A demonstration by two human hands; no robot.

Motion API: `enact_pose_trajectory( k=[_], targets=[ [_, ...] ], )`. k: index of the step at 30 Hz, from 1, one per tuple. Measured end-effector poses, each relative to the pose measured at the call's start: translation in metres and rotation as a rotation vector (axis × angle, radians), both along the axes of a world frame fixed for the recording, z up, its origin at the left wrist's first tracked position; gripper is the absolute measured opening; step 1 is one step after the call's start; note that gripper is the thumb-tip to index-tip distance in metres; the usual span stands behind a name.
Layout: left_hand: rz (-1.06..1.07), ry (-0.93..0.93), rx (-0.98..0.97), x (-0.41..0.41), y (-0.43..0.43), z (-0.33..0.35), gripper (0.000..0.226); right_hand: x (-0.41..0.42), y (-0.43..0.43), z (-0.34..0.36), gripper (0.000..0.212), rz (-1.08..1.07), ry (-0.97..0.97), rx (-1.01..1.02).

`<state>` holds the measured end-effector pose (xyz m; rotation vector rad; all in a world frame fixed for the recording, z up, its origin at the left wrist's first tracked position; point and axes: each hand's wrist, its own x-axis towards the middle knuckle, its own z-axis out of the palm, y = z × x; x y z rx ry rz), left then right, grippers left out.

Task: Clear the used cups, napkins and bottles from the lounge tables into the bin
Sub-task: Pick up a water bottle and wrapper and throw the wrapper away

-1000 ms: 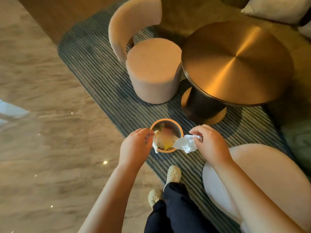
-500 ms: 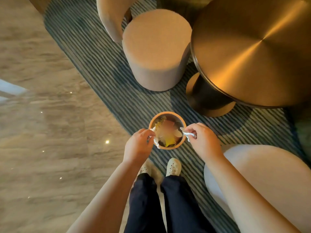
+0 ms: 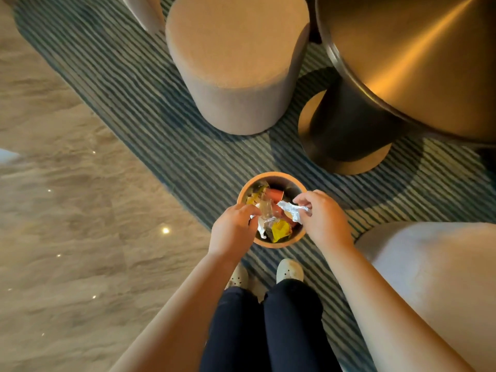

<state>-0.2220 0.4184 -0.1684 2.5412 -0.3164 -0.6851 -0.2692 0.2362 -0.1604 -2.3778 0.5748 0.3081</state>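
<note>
A small round bin (image 3: 271, 175) with an orange rim stands on the striped rug just ahead of my shoes. Inside lie a yellow wrapper (image 3: 280, 230), a red cup (image 3: 276, 194) and other scraps. My right hand (image 3: 323, 218) is over the bin's right rim and pinches a crumpled white napkin (image 3: 291, 209) that hangs above the opening. My left hand (image 3: 232, 229) is at the left rim, fingers curled round what looks like a clear plastic cup (image 3: 265, 209) with a bit of white paper, held over the bin.
A round upholstered stool (image 3: 236, 63) stands beyond the bin. To its right is a brass round table (image 3: 416, 63) on a dark pedestal (image 3: 346, 135). A pale chair (image 3: 434, 277) is close at my right. Polished stone floor (image 3: 67, 210) lies to the left.
I have come closer and leaned over the bin. Both hands have moved in over its opening, still holding their rubbish; the napkin now hangs above the contents.
</note>
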Motion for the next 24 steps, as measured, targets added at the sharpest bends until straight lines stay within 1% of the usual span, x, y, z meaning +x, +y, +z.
enact_pose_trajectory(
  k=[4, 7, 10, 12, 14, 17, 20, 24],
  targets=[
    [-0.07, 0.005, 0.021, 0.01, -0.005, -0.044, 0.024, 0.001, 0.003, -0.045, 0.02, 0.007, -0.017, -0.015],
    [-0.122, 0.019, 0.036, 0.012, -0.007, -0.06, 0.026, -0.004, 0.005, -0.065, 0.019, -0.005, -0.025, -0.023],
    [-0.148, 0.015, 0.034, 0.01, -0.005, -0.056, 0.028, -0.012, 0.008, -0.06, 0.022, -0.009, -0.036, -0.04],
    [-0.176, -0.014, 0.035, 0.009, -0.003, -0.037, 0.03, -0.017, 0.008, -0.039, 0.022, -0.022, -0.062, -0.054],
    [-0.206, -0.06, 0.014, 0.011, -0.003, -0.006, 0.03, -0.021, 0.006, -0.006, 0.021, -0.031, -0.088, -0.065],
    [-0.257, -0.135, -0.013, 0.019, -0.005, 0.064, 0.028, -0.025, 0.004, 0.063, 0.022, -0.051, -0.141, -0.095],
    [-0.349, -0.251, -0.066, 0.032, -0.014, 0.153, 0.029, -0.029, 0.002, 0.149, 0.024, -0.079, -0.249, -0.174],
    [-0.499, -0.451, -0.144, 0.044, -0.036, 0.284, 0.032, -0.045, -0.004, 0.274, 0.026, -0.145, -0.348, -0.336]
  ],
)
